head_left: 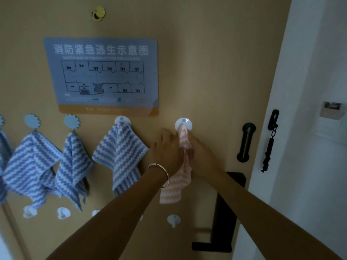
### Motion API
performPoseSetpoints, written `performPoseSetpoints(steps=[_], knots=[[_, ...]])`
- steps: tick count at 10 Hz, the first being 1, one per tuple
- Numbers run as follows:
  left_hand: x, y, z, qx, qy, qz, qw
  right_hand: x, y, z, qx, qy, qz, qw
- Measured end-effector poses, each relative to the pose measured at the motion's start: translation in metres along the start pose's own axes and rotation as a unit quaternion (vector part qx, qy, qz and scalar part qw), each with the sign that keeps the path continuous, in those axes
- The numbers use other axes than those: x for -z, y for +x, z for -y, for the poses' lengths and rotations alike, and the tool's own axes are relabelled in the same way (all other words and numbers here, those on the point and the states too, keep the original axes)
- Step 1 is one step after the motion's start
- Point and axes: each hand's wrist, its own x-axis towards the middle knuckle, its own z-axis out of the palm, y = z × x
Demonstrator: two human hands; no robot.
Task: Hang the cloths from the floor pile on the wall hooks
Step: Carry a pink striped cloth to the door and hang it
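Head view: 3 blue cloths (pixel 120 156) plus part of a 4th at the left edge hang on the upper hooks. The pink cloth (pixel 171 190) has its top at the white hook (pixel 183 124), w/ fingers of left hand (pixel 166 149) and right hand (pixel 200 151) curled round it just below. Lower hooks (pixel 173 219) are bare and the floor pile is out of view, so can't tell how many remain.

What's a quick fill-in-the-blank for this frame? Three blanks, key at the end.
1. The left hand and right hand hold the one cloth that is not striped ____.
2. Its top is at the white hook, the ____most in the upper row.
3. The bracelet is on the ____ wrist.
Missing words: blue; right; left.
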Motion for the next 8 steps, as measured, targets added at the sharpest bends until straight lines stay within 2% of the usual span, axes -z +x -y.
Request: performPoseSetpoints(steps=[1,2,3,4,5,6,7,8], knots=[[-0.012,-0.017,0.005,0.002,-0.087,0.033,0.996,-0.01,-0.013,0.001,-0.023,-0.001,-0.013,1.0],[-0.02,-0.04,0.004,0.028,-0.188,0.083,0.978,-0.046,-0.034,-0.027,-0.037,-0.031,0.007,0.999],[-0.03,-0.074,0.007,0.064,-0.22,0.114,0.967,-0.069,-0.058,-0.031,0.011,-0.053,0.063,0.997],[-0.035,-0.097,0.015,0.094,-0.286,0.141,0.943,-0.078,-0.066,-0.027,-0.046,-0.028,0.135,0.989],[-0.04,-0.12,0.025,0.098,-0.261,0.168,0.946,-0.091,-0.073,-0.021,-0.122,-0.034,0.201,0.971],[-0.048,-0.145,0.036,0.111,-0.263,0.178,0.942,-0.109,-0.096,-0.02,-0.126,-0.033,0.21,0.969],[-0.061,-0.179,0.046,0.123,-0.253,0.24,0.929,-0.127,-0.123,-0.019,-0.093,-0.068,0.229,0.967],[-0.066,-0.211,0.053,0.129,-0.242,0.27,0.923,-0.146,-0.148,-0.017,-0.092,-0.087,0.268,0.955]])
